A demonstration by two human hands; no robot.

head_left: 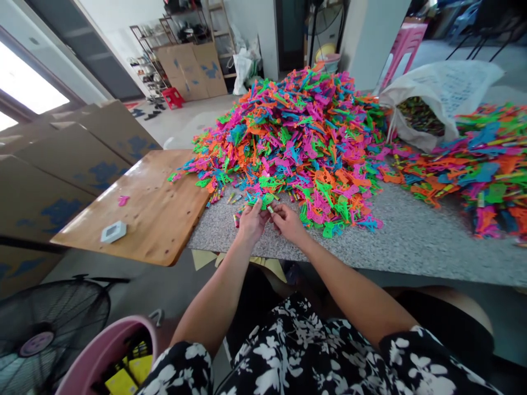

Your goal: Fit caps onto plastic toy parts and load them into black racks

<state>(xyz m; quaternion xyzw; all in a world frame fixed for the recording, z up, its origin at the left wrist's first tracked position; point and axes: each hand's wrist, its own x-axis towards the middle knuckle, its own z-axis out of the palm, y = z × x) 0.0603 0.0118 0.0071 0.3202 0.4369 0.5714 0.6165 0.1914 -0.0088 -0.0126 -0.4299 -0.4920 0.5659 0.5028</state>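
My left hand (252,224) is closed on a small bright green plastic toy piece (267,199), gripping it between thumb and fingers. Close beside it, my right hand (288,224) pinches a short, light-coloured tube (270,209), whose end meets or nearly meets the green piece. Both hands are just above the front of a grey speckled table (284,247). Directly behind them rises a large heap of pink, orange, green and blue plastic toy pieces (296,131). Several small printed tubes (233,197) lie loose on the table behind my left hand.
A wooden board (144,203) at the left carries a white device (113,232) and a pink piece (123,201). A white sack (453,82) and a second colourful pile (473,164) are at the right. Low left are a black fan (45,334) and a pink bin (102,340).
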